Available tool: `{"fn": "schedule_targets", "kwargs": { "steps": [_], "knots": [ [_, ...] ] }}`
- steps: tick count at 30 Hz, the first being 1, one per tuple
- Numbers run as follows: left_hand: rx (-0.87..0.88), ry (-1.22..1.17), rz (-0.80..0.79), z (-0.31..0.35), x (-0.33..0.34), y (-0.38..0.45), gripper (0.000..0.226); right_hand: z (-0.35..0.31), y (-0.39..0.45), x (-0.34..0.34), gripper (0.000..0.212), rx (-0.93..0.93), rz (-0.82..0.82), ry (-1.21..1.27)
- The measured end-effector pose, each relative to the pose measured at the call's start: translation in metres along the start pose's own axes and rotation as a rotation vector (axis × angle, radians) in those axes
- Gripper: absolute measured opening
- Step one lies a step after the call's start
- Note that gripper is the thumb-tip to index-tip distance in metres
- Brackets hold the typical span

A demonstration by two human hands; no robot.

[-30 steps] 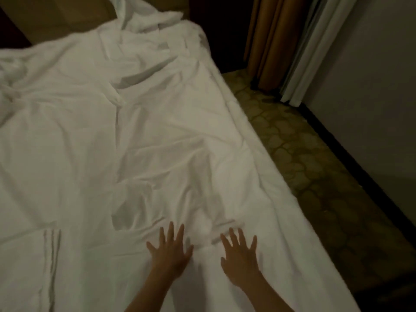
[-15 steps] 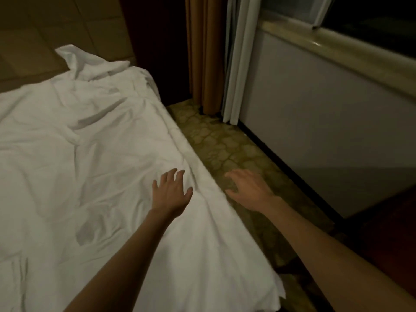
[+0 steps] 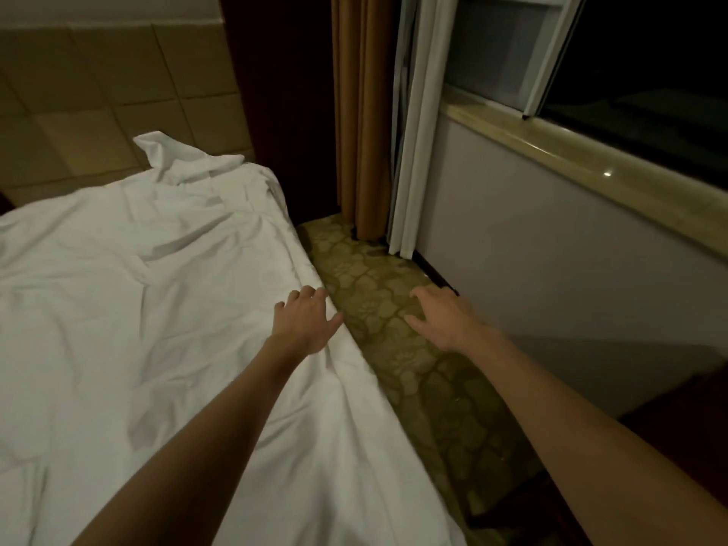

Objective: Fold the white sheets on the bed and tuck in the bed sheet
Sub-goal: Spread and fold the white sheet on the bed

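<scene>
Fingers of the left hand (image 3: 305, 323) now rest loosely on the white sheet's (image 3: 130, 309) right edge; the right hand (image 3: 443, 321), spread, has swung out over the carpet (image 3: 398, 372), likely starting the tuck.

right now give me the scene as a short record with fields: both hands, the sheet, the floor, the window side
left hand: left hand rests on the white sheet's right edge, fingers loosely curled
right hand: right hand open, over the floor, holding nothing
sheet: rumpled white bed sheet, bunched at the far corner
floor: patterned green carpet beside the bed
window side: orange curtain, stone windowsill
</scene>
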State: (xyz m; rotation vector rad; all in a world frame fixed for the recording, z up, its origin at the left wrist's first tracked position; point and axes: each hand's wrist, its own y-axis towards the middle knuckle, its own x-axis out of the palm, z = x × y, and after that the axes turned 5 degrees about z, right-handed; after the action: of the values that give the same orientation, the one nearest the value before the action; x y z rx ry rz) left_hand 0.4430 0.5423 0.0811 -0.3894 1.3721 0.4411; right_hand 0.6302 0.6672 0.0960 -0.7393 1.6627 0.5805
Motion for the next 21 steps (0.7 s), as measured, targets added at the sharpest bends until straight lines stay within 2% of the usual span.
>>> {"fn": "schedule_targets", "kwargs": {
  "steps": [9, 14, 17, 21],
  "knots": [
    [-0.015, 0.01, 0.044, -0.004, -0.04, 0.017, 0.052, -0.048, 0.033, -0.018, 0.037, -0.112, 0.057, 0.075],
    [-0.036, 0.007, 0.174, -0.016, -0.048, 0.02, 0.051, -0.06, 0.05, -0.022, 0.039, -0.184, 0.086, 0.053],
    [-0.058, 0.016, 0.281, -0.03, -0.054, 0.018, 0.052, -0.056, 0.06, -0.03, 0.04, -0.258, 0.179, 0.052],
    [-0.093, 0.045, 0.414, -0.043, -0.046, 0.017, 0.059, -0.042, 0.073, -0.018, 0.066, -0.329, 0.24, 0.12]
  ]
}}
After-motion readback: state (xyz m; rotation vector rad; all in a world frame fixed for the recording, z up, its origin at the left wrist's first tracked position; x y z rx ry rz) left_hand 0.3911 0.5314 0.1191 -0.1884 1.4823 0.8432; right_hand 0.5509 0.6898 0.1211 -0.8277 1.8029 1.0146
